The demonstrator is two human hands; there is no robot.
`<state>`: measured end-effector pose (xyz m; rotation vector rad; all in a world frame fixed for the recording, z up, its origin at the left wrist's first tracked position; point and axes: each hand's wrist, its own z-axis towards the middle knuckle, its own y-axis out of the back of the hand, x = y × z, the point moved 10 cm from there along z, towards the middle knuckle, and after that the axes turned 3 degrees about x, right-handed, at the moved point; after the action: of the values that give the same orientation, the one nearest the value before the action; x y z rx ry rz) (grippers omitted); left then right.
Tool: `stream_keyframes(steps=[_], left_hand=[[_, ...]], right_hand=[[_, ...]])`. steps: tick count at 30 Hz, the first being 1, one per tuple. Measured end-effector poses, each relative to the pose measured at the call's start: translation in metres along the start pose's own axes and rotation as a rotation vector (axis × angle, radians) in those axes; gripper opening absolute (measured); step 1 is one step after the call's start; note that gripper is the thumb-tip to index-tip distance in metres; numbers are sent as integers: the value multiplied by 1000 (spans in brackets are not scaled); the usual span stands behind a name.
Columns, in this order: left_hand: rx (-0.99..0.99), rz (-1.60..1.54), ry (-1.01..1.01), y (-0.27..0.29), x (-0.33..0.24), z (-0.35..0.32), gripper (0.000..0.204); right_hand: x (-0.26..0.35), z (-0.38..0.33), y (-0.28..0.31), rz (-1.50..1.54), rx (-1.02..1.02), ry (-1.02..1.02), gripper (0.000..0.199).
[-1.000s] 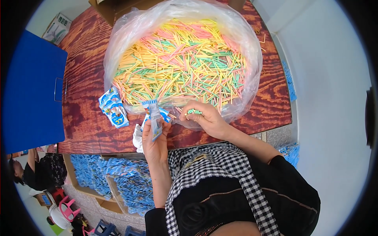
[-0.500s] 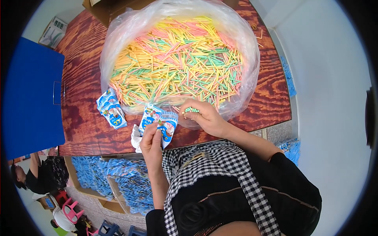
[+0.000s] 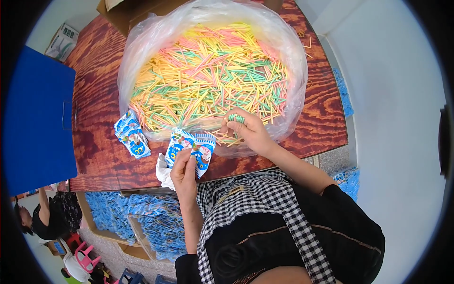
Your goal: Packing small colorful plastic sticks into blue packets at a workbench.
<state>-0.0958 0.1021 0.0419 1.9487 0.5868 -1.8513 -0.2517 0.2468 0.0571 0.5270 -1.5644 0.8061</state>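
My left hand [image 3: 185, 173] pinches a small blue and white packet [image 3: 205, 150] near the table's front edge. Another packet [image 3: 178, 138] of the same kind lies just behind it. In my closed right hand [image 3: 254, 136] is a bundle of thin candy-like sticks [image 3: 236, 118], their pale green ends showing above the fingers. That hand is over the near rim of a large clear plastic bag [image 3: 126, 78], which lies open and full of loose pink, yellow and green sticks [image 3: 203, 80].
Several filled packets [image 3: 132, 135] lie overlapped at the left on the wood-patterned table [image 3: 97, 163]. Crumpled white tissue [image 3: 164, 173] sits beside my left hand. A blue panel [image 3: 40, 118] stands at the left edge. Below the table are boxes of blue packets [image 3: 158, 227]; another person [image 3: 49, 215] is at far left.
My right hand has moved slightly away from me and to the right with the bundle, away from the packet. My left hand has hardly moved and keeps its pinch.
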Motion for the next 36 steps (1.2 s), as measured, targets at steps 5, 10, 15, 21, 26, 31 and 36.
stream_keyframes(steps=[5, 10, 15, 21, 26, 31, 36], left_hand=[[49, 7, -1, -14, -3, 6, 15], [33, 18, -7, -15, -4, 7, 16], [18, 12, 0, -16, -2, 9, 16], [19, -9, 8, -19, -4, 10, 15], [32, 9, -17, -17, -7, 10, 14], [35, -10, -7, -18, -8, 9, 14], [13, -33, -6, -15, -10, 6, 13]], right_hand=[[4, 1, 11, -35, -29, 104, 10], [11, -2, 8, -78, 19, 86, 10], [16, -4, 7, -176, 27, 124, 12], [18, -5, 5, -143, 25, 120, 12], [-5, -8, 3, 16, 32, -110, 14], [-4, -3, -5, 47, 108, -11, 13], [-1, -4, -20, -33, 215, -5, 9]])
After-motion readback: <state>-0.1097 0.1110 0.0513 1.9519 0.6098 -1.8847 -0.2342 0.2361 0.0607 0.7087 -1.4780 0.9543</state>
